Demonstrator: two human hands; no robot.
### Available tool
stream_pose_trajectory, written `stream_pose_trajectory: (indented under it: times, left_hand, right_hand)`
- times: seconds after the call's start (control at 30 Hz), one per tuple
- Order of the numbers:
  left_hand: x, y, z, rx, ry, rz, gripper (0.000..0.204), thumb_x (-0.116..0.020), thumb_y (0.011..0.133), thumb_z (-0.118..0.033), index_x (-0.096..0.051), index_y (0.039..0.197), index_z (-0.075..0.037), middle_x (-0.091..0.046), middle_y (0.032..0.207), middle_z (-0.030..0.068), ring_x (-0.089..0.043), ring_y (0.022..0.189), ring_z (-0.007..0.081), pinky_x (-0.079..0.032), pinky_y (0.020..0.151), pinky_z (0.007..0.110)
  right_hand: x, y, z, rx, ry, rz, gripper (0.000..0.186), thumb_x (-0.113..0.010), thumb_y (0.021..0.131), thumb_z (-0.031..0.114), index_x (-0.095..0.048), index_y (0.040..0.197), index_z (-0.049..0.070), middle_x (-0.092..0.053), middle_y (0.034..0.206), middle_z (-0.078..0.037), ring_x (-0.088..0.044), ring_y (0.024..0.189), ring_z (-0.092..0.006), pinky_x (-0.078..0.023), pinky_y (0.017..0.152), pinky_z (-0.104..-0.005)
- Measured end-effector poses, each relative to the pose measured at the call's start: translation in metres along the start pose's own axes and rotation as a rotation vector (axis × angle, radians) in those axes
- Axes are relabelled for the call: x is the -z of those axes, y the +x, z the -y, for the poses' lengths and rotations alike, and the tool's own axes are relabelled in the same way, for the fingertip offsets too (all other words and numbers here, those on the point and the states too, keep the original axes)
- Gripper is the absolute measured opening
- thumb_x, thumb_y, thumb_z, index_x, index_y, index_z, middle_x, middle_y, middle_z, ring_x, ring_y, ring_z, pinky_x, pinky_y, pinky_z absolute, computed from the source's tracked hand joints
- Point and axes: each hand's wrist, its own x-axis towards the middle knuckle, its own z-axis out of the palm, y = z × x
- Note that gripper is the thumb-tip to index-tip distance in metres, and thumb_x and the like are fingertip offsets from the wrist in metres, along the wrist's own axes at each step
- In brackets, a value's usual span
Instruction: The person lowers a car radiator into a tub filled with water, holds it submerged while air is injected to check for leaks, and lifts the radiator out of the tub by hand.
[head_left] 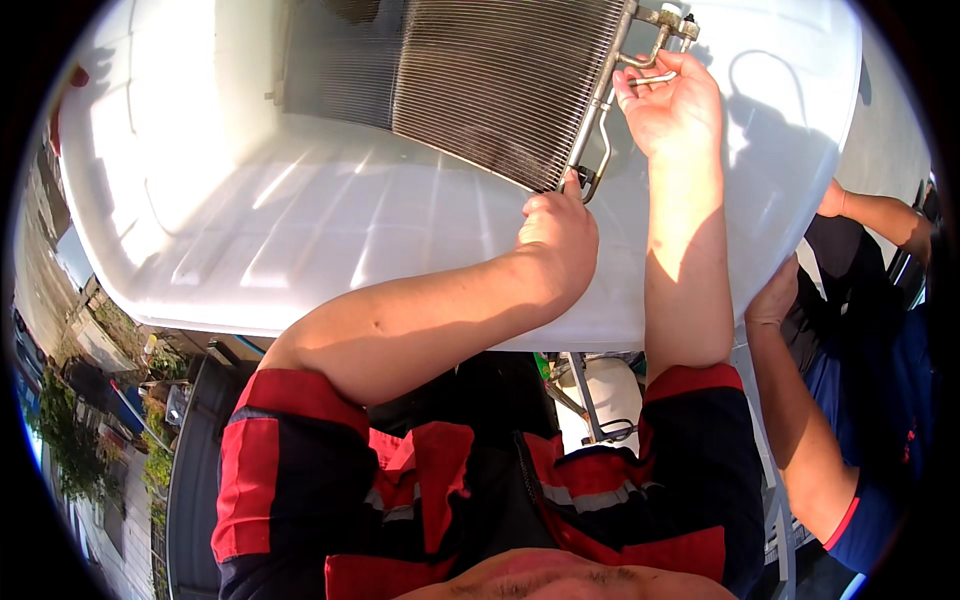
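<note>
A finned car air-conditioning condenser (pixel 500 90) lies on a white ribbed surface (pixel 400 220) in front of me. Metal tubes and fittings run along its right side. My left hand (pixel 562 235) is closed on the near right corner, with one finger stretched up beside a black clip (pixel 584 178). Further up, my right hand (pixel 675 108) is turned palm up under the fittings. Its fingers curl around the short bent end of a thin metal pipe (pixel 654 79). The condenser's far end runs out of view.
At the right another person's hand (pixel 774 292) rests by the white surface's edge, with a second arm (pixel 885 222) behind. Under the near edge, a metal frame (pixel 583 390) and a pale container (pixel 612 400) show. Plants (pixel 75 430) and clutter stand at the left.
</note>
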Motion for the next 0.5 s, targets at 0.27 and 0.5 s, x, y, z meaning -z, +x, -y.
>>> stream_pose_trajectory:
  times: [0.27,0.5]
  left_hand:
    - [-0.005,-0.001,0.0,-0.188,0.029,-0.094,0.058,-0.059,0.085,-0.016,-0.043,0.137,0.004,-0.028,0.149,0.0332,-0.06,0.102,0.0311,-0.05,0.077,0.037]
    - [0.001,0.0,-0.002,0.006,-0.034,0.006,0.064,-0.061,0.083,-0.016,-0.039,0.138,0.007,-0.028,0.146,0.0381,-0.064,0.092,0.0305,-0.051,0.067,0.034]
  right_hand:
    - [-0.001,-0.001,0.001,0.002,-0.011,-0.009,0.014,-0.06,0.082,0.009,-0.048,0.088,0.005,-0.045,0.09,-0.008,-0.044,0.088,-0.0226,-0.042,0.091,-0.0476]
    - [0.0,0.001,0.003,0.003,0.003,-0.007,0.015,-0.06,0.081,0.009,-0.047,0.088,0.005,-0.045,0.09,-0.008,-0.044,0.088,-0.0229,-0.042,0.091,-0.0479]
